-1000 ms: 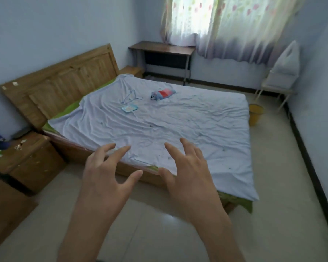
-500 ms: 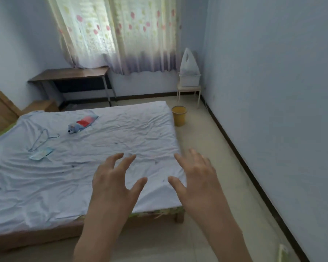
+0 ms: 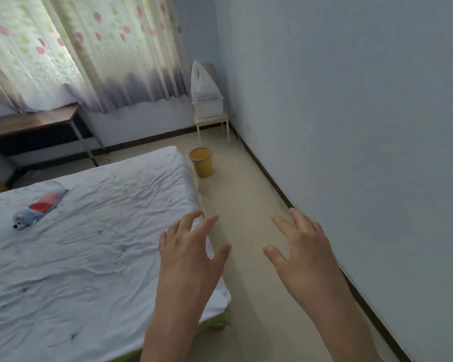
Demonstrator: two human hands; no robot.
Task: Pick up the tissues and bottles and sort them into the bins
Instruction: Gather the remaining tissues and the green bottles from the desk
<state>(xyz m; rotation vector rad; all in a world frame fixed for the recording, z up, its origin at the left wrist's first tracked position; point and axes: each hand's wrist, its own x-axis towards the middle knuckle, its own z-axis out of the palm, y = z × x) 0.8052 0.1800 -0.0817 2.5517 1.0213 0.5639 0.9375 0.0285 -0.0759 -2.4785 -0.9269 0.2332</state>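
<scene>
While both bare hands hang in the foreground with nothing in them, the left hand (image 3: 191, 253) is spread, fingers apart and slightly curled, above the near right corner of the bed. The right hand (image 3: 302, 250) is likewise spread and empty, above the pale tiled floor (image 3: 249, 205) between the bed and the blue-grey wall (image 3: 351, 113).

The low bed with a wrinkled white sheet (image 3: 97, 244) fills the left half of the view. On it, near the left edge, lies a small grey plush toy in a red and pink garment (image 3: 38, 209), its long axis slanted, head toward the lower left. No tissue or bottle can be made out on the sheet or floor.

The round yellow plastic bin (image 3: 201, 163) stands upright on the floor just beside the far right corner of the bed, its open mouth facing up; its contents cannot be told. Farther back, in the corner, a white rectangular plastic bin (image 3: 208, 107) sits on a small white stool (image 3: 213, 125), lined with a white plastic bag (image 3: 201, 81) whose handles stand up above the rim. The two bins are near each other but apart.

A brown wooden counter on metal legs (image 3: 34, 121) stands against the far wall under a sheer floral curtain with a purple hem (image 3: 89, 50).
</scene>
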